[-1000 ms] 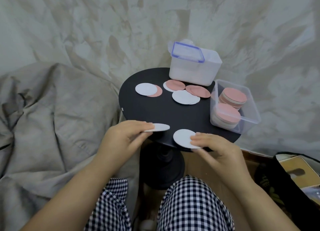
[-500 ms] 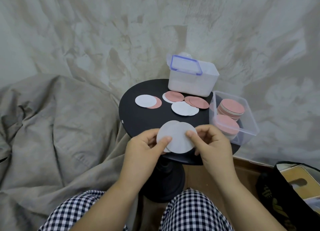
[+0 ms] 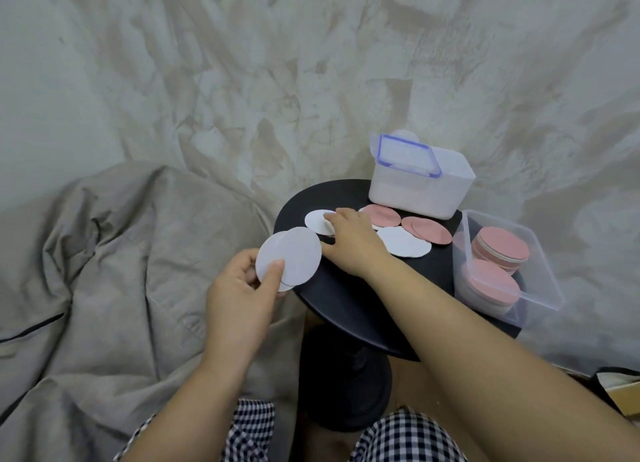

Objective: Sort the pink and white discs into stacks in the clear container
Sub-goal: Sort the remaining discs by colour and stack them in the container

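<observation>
left hand keeps the white pair, right hand goes for the far disc

half a second ago both hands held the two overlapping round white discs [image 3: 291, 254] together over the near edge of the round black pedestal table [image 3: 346, 309]. now the left hand [image 3: 242, 299] holds them alone, off the table's left edge, with its thumb across the front and its fingers curled behind. the right hand [image 3: 351, 245] has let go and reached across to the flat white disc [image 3: 317, 221] at the table's far left. its bent fingers lie on that disc, but whether they pinch it or only press it cannot be told.

the pink disc that showed beneath that white one earlier is now hidden by the hand. the loose pink discs [image 3: 427, 229] and the small white pile [image 3: 403, 243] lie unmoved between the hand and the clear plastic container [image 3: 543, 290]. the container sits at the table's right edge and holds two pink-topped stacks [image 3: 498, 250], whose lower layers blur through its wall. behind stands a white tub with a blue-rimmed lid [image 3: 419, 191]. crumpled grey cloth [image 3: 104, 254] fills the left.
</observation>
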`<state>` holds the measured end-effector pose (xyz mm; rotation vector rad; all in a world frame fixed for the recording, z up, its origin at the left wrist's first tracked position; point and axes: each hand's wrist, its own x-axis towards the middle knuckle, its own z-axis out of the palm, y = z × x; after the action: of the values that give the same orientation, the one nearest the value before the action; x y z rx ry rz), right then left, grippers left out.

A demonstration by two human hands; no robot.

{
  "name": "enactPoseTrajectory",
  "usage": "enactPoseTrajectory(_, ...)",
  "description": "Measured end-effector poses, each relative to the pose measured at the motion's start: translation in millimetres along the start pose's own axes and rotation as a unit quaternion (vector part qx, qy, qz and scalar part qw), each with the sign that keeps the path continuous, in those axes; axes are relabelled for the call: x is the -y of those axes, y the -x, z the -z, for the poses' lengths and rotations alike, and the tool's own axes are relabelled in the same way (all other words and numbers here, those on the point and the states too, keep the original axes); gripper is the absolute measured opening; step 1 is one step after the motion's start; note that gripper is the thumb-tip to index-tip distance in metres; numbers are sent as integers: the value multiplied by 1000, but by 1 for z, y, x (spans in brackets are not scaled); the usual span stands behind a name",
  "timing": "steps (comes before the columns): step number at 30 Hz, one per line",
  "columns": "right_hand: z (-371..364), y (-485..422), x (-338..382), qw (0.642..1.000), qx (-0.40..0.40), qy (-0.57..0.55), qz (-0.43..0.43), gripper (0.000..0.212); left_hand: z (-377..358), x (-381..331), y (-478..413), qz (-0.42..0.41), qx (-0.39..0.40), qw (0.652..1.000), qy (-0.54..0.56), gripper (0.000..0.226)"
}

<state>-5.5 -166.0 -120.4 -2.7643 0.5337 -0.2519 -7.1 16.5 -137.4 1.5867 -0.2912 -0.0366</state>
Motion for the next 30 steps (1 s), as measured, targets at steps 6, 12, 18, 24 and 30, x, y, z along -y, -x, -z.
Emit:
enactPoseTrajectory(6, -2, -16, -11, 999, -48, 23, 5, 40, 4, 3, 0, 2, -4, 1000, -1, 11)
enactPoseTrajectory(12, 10, 8, -18, 992, -115, -39, 39, 27, 1, 0, -1, 4, -10, 1000, 19, 14)
enactPoseTrajectory(18, 35, 40, -23, 954, -227, -194, 13, 14, -8, -5, -1, 18, -26, 996, 78, 13)
enactPoseTrajectory(24, 35, 86, -23, 914, -176, -361, -55, 25, -27, -11, 10, 45, 92, 984, 143, 9)
enactPoseTrajectory(30, 16, 114, -30, 905, -178, -371, -110, 12, -49, -10, 35, 20, 203, 970, 129, 13)
